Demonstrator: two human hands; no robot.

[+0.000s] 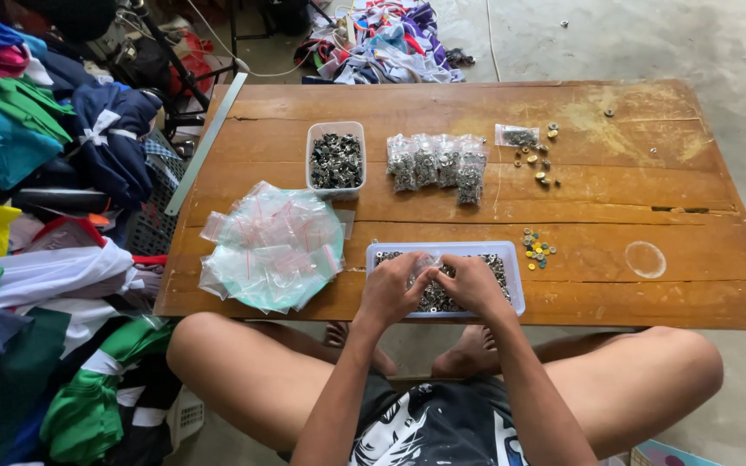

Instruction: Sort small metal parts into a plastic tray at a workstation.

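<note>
Wooden table | both hands in tray of metal rings

We see a worn wooden table carrying a long tray of small metal rings at its near edge and a heap of empty clear zip bags beside it. Farther back lie a small tub of dark metal parts, a row of filled bags and loose scattered rings.
</note>
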